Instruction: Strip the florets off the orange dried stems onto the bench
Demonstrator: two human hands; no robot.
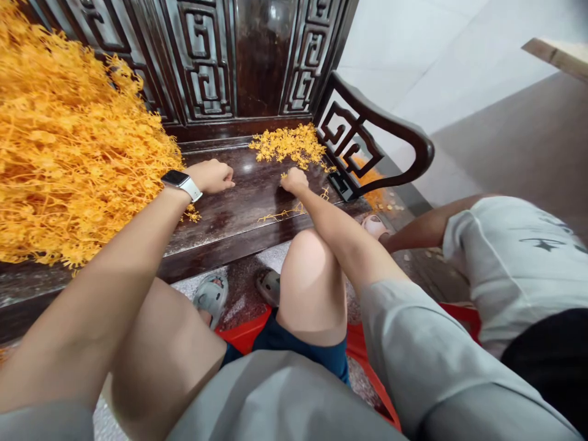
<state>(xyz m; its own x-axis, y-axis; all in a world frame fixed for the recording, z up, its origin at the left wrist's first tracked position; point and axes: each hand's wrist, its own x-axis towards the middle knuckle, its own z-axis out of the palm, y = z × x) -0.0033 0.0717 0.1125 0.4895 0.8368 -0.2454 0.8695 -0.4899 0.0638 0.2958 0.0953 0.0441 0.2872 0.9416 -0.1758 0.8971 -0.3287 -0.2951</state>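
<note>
My left hand, with a watch on its wrist, is held over the dark wooden bench seat, beside a large heap of orange artificial flower sprays. Its fingers are curled closed, and whatever they may hold is hidden. Farther right, my right hand is closed in a pinch, with a small orange artificial flower showing at its fingertips. Just behind it lies a loose pile of orange flower heads. A bare orange stem rests near the seat's front edge.
A carved backrest rises behind the seat, and a curved armrest bounds its right end. More orange pieces lie beyond the armrest. Another person in a white shirt bends close on my right. A red stool is under me.
</note>
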